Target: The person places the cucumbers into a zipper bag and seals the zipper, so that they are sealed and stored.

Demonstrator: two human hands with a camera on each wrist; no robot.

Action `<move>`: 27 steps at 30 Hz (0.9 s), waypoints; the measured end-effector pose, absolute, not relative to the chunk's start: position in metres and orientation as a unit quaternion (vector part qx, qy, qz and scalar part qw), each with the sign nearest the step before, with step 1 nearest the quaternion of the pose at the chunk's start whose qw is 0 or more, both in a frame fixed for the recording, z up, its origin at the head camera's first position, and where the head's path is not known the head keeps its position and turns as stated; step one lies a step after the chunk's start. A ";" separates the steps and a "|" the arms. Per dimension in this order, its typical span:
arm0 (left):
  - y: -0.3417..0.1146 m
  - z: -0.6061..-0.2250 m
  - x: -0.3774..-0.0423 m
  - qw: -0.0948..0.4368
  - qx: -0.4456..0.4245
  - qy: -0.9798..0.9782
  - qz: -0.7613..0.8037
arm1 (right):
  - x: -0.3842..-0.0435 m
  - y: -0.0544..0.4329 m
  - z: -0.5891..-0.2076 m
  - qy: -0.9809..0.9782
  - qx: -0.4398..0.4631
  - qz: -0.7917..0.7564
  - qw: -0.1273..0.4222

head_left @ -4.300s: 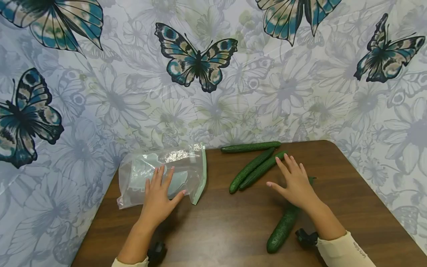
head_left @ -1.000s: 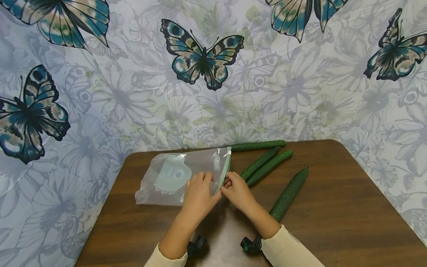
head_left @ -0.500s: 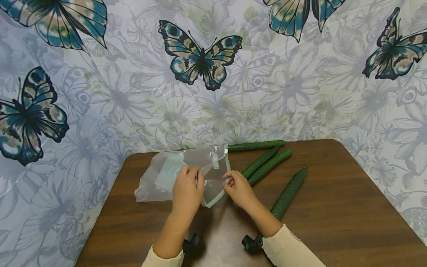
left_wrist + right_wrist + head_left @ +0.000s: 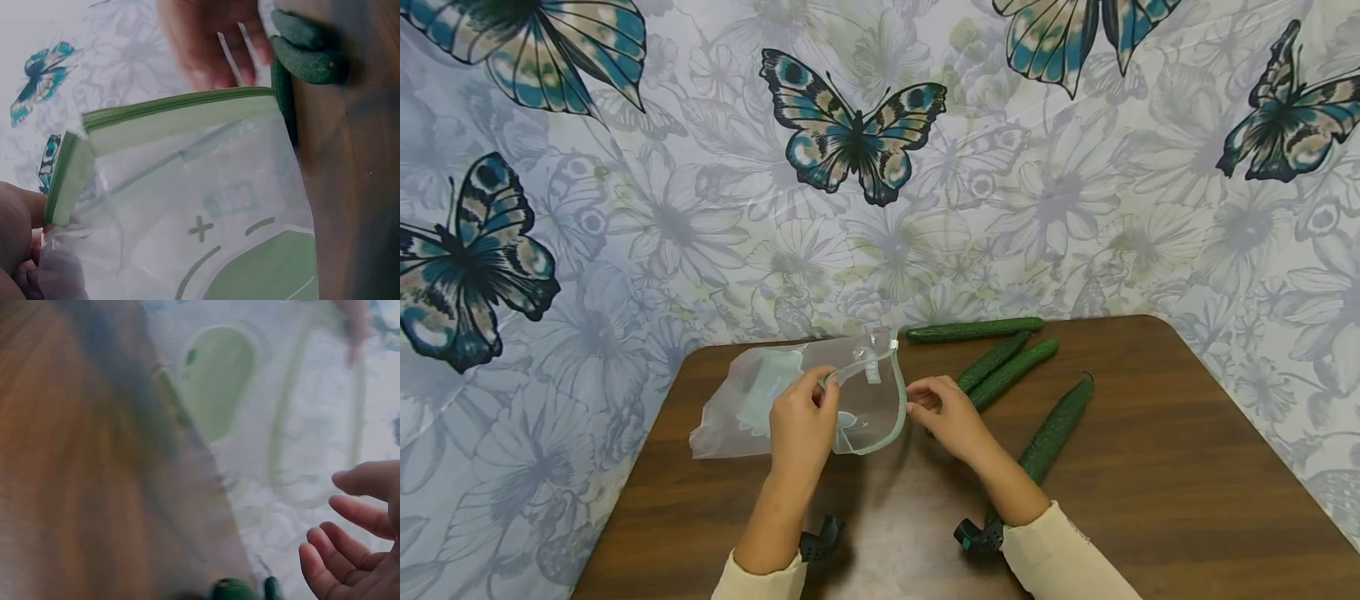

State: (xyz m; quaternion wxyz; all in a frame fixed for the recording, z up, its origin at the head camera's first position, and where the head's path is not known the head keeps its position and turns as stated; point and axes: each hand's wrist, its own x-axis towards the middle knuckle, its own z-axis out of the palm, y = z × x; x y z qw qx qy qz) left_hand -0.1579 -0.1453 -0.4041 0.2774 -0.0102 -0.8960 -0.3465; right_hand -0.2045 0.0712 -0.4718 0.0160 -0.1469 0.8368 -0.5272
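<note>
Plastic bag [image 4: 756, 392], mouth spread wide
Left hand [image 4: 801, 421] pinches its green edge; right hand [image 4: 951, 417] is loose beside it, near cucumbers [image 4: 1017, 373].

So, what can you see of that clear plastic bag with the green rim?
The clear plastic bag with a green zip rim looks thin and crinkly, with a green printed shape. Its mouth gapes toward the bare right hand; contact there is unclear. The bare left hand pinches one edge. It extends over the brown wooden table, left of green cucumbers.
</note>
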 end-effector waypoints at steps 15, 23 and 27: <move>-0.148 -0.413 -0.163 0.234 0.004 -0.898 -0.372 | -0.206 0.126 -0.431 0.817 -0.199 -0.541 -0.009; -0.149 -0.416 -0.165 0.235 0.003 -0.897 -0.374 | -0.208 0.159 -0.428 0.841 -0.216 -0.497 0.001; -0.150 -0.419 -0.165 0.234 0.001 -0.896 -0.377 | -0.208 0.176 -0.433 0.856 -0.218 -0.468 0.006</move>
